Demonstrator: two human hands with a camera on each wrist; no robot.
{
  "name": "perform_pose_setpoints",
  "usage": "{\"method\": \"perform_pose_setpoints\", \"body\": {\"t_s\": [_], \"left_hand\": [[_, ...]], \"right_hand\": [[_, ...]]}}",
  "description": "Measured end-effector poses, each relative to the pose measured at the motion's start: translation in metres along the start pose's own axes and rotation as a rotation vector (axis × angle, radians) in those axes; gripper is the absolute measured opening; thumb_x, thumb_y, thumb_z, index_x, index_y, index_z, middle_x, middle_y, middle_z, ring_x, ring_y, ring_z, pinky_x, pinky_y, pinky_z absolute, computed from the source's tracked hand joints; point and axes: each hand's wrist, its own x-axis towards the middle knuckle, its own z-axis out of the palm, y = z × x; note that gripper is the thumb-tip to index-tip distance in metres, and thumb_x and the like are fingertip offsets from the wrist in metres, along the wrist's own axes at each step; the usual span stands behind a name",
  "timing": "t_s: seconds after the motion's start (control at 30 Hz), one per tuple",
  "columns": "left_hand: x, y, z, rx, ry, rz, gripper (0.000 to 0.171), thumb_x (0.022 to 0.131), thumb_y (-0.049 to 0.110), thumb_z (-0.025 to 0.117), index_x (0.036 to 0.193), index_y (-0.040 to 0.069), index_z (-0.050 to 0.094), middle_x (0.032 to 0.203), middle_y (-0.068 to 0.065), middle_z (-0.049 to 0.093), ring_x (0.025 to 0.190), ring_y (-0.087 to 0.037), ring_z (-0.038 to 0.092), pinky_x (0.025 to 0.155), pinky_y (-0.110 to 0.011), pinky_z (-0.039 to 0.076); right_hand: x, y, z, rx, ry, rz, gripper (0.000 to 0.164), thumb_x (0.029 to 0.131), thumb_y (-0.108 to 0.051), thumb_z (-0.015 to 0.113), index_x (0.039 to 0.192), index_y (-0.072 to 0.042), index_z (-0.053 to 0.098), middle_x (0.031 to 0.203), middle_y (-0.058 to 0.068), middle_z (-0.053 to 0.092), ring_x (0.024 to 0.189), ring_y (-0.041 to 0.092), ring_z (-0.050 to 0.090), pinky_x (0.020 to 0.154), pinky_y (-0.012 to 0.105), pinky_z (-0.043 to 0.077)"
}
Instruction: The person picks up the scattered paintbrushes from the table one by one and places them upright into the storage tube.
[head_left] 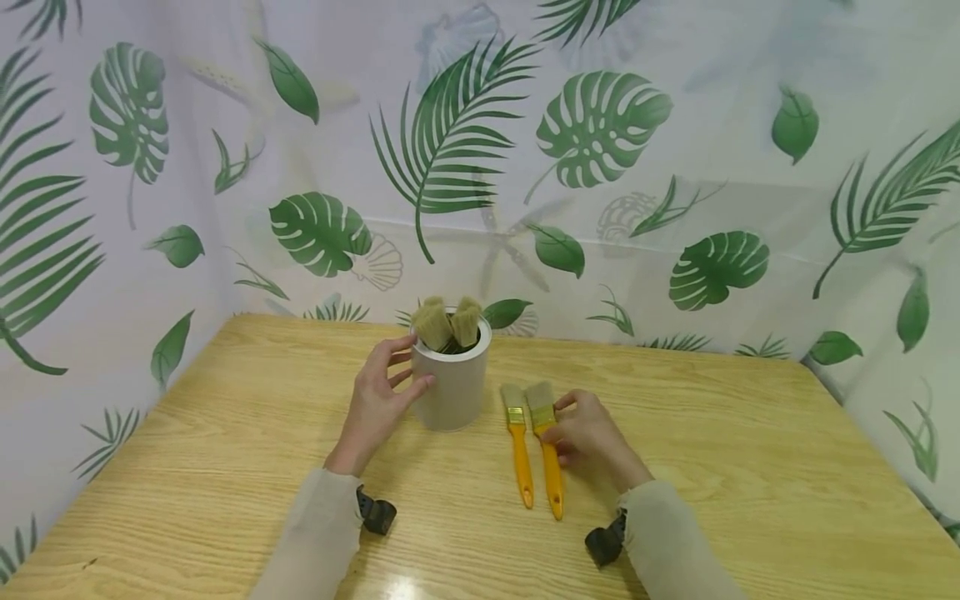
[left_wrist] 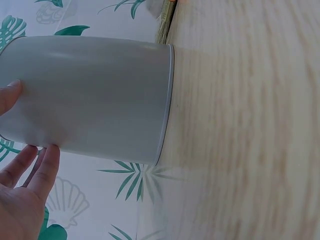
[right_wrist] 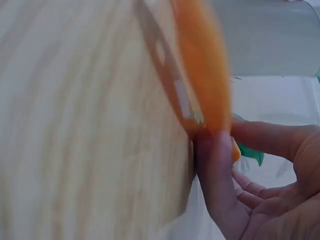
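A light grey can point(head_left: 450, 392) stands upright, with several paintbrushes point(head_left: 432, 323) in it, bristles up. My left hand point(head_left: 377, 402) holds the can's left side near the rim, thumb toward the front. In the left wrist view, thumb and fingers touch the can's wall point(left_wrist: 95, 95). My right hand point(head_left: 592, 433) pinches the upper handle of the right one of two orange-handled paintbrushes point(head_left: 552, 475) right of the can. In the right wrist view, thumb and finger are on its orange handle point(right_wrist: 202, 65). The other paintbrush point(head_left: 519, 450) lies just left of it on the table.
The wooden table point(head_left: 225, 467) reaches back to a white cloth backdrop point(head_left: 480, 192) printed with green leaves. Black wrist cameras point(head_left: 378, 515) are strapped at both cuffs.
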Motion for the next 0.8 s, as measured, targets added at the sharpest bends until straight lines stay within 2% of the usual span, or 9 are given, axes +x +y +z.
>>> {"method": "perform_pose_setpoints", "body": {"t_s": [0.1, 0.3, 0.5, 0.67, 0.8], "left_hand": [[0.0, 0.0, 0.0, -0.007, -0.005, -0.007, 0.054, 0.087, -0.007, 0.076, 0.135, -0.006, 0.051, 0.14, -0.023, 0.05, 0.124, -0.042, 0.054, 0.101, -0.05, 0.052], [0.0, -0.001, 0.0, -0.014, -0.005, -0.011, 0.055, 0.087, -0.006, 0.076, 0.136, -0.005, 0.051, 0.142, -0.022, 0.05, 0.124, -0.041, 0.054, 0.102, -0.05, 0.051], [0.001, -0.002, -0.001, -0.018, -0.012, -0.003, 0.056, 0.087, -0.007, 0.077, 0.136, -0.005, 0.051, 0.142, -0.022, 0.049, 0.125, -0.042, 0.054, 0.102, -0.051, 0.051], [0.0, -0.001, -0.001, -0.017, -0.012, -0.009, 0.056, 0.087, -0.007, 0.076, 0.136, -0.005, 0.051, 0.142, -0.022, 0.049, 0.125, -0.041, 0.054, 0.102, -0.05, 0.051], [0.0, 0.0, -0.001, -0.014, -0.011, -0.017, 0.055, 0.087, -0.006, 0.076, 0.136, -0.005, 0.051, 0.143, -0.022, 0.049, 0.125, -0.041, 0.053, 0.102, -0.05, 0.051]], "right_hand": [[0.001, 0.002, -0.003, 0.098, -0.019, -0.013, 0.052, 0.083, 0.01, 0.073, 0.126, 0.006, 0.044, 0.099, 0.022, 0.066, 0.059, 0.017, 0.063, 0.049, 0.028, 0.057], [0.004, 0.003, -0.008, 0.193, 0.0, -0.058, 0.055, 0.085, 0.011, 0.071, 0.132, 0.008, 0.042, 0.113, 0.03, 0.063, 0.067, 0.019, 0.065, 0.052, 0.032, 0.06], [0.005, 0.001, -0.012, 0.292, 0.042, -0.045, 0.056, 0.087, 0.011, 0.07, 0.135, 0.006, 0.041, 0.109, 0.023, 0.06, 0.068, 0.019, 0.066, 0.055, 0.034, 0.062], [0.003, -0.001, -0.017, 0.367, 0.052, -0.077, 0.058, 0.089, 0.011, 0.068, 0.139, 0.007, 0.039, 0.114, 0.025, 0.058, 0.07, 0.02, 0.069, 0.057, 0.035, 0.062], [0.005, -0.002, -0.019, 0.412, 0.067, -0.086, 0.059, 0.09, 0.011, 0.068, 0.141, 0.006, 0.038, 0.107, 0.02, 0.06, 0.071, 0.017, 0.068, 0.06, 0.035, 0.063]]}}
